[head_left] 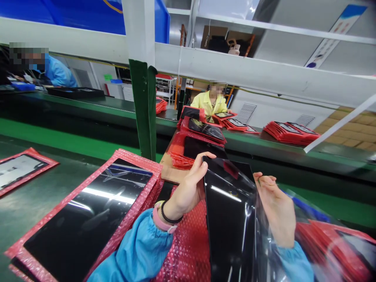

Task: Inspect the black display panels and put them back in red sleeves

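A glossy black panel (232, 219) stands tilted between my hands, with a clear film (261, 250) loose along its right side. My left hand (189, 188) grips the panel's upper left corner, thumb over the top edge. My right hand (276, 207) is closed on the right edge, where the film hangs. Red bubble wrap (190, 243) lies under the panel. Both sleeves are blue.
A stack of black panels in red bubble-wrap sleeves (88, 219) lies at my left, another sleeve (20, 168) at the far left. More red stacks (290, 133) sit on the green conveyor (88, 103). A green post (143, 109) stands ahead. Two other people work beyond the belt.
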### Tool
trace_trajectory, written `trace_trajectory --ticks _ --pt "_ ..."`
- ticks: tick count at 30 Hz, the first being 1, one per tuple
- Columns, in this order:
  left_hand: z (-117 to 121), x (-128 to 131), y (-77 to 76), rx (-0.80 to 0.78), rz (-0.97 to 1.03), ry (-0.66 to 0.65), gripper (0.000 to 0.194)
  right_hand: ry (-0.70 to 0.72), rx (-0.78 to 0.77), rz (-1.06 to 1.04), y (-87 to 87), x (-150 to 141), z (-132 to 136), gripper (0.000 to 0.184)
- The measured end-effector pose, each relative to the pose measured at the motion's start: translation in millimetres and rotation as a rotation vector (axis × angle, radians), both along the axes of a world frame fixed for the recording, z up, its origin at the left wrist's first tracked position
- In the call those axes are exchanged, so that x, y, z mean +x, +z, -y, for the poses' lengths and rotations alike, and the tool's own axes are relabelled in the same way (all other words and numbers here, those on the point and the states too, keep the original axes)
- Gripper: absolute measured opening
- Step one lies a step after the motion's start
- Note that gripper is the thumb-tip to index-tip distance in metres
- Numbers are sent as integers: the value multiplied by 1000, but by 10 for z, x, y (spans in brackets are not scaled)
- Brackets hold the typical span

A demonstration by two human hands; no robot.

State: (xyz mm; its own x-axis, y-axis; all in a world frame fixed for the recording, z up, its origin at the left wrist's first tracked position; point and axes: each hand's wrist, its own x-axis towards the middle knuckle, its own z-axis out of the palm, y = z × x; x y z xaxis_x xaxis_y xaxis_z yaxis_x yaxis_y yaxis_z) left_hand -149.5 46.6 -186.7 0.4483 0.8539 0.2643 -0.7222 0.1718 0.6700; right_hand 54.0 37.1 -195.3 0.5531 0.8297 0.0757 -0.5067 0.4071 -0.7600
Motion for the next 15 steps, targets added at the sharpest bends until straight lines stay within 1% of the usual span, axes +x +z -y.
trace_trajectory --ticks 2,5,8,12,15 --pt "10 -8 10 4 6 3 17 26 10 12 37 -45 78 35" --pt "25 -13 28 15 20 16 15 7 -23 48 63 -81 148 43" --pt "37 -11 35 29 16 36 15 -16 -89 71 64 -93 141 51" --pt "38 -6 33 35 13 43 16 -21 -121 83 58 -93 105 50" --pt "29 -2 32 35 16 43 15 -29 -162 87 44 -90 102 54"
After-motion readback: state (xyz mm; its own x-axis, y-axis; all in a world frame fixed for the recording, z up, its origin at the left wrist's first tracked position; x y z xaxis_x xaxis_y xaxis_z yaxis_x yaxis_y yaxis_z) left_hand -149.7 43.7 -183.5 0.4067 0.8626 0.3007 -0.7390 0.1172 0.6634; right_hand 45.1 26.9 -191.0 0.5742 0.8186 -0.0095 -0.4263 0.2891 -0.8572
